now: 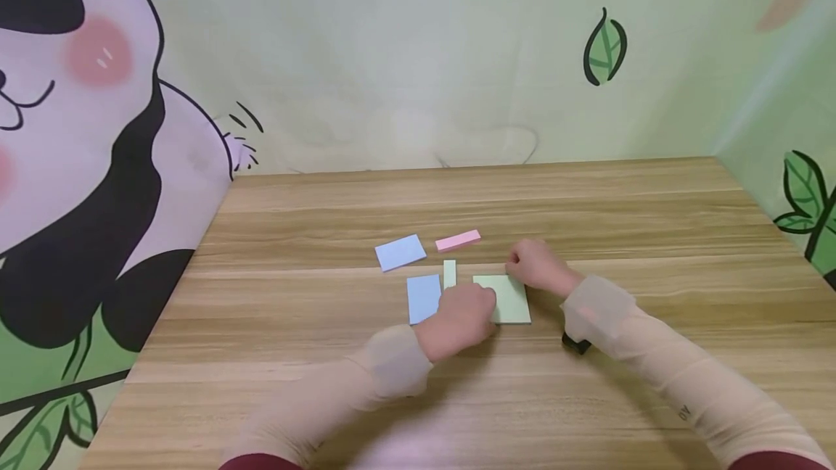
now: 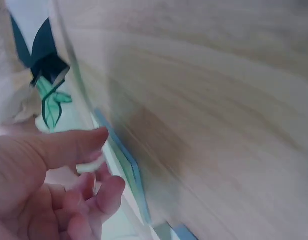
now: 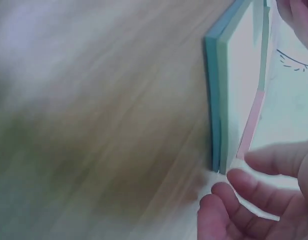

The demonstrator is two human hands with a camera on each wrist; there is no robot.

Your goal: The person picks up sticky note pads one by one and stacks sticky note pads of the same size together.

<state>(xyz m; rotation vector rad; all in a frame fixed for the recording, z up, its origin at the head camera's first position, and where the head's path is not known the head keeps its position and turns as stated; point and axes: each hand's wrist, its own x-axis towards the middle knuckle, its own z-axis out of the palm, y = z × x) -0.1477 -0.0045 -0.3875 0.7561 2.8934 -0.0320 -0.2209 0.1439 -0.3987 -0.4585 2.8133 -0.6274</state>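
Observation:
A square green sticky-note pad [image 1: 512, 303] lies flat on the wooden table [image 1: 326, 383]. My left hand [image 1: 460, 314] rests at the pad's left edge and covers that side. In the left wrist view the left hand [image 2: 69, 185] has a straight thumb and loosely curled fingers, with nothing held between them. My right hand [image 1: 532, 265] sits at the pad's far right corner. In the right wrist view the curled fingertips of the right hand [image 3: 254, 200] hover beside the green pad [image 3: 239, 75], which has a blue layer underneath. Whether they touch it is unclear.
Left of the green pad lie a blue pad [image 1: 424, 298] and a narrow green strip [image 1: 449, 273]. Farther back are a second blue pad [image 1: 400, 252] and a pink strip [image 1: 458, 239]. Printed panda and leaf walls close in the table on three sides.

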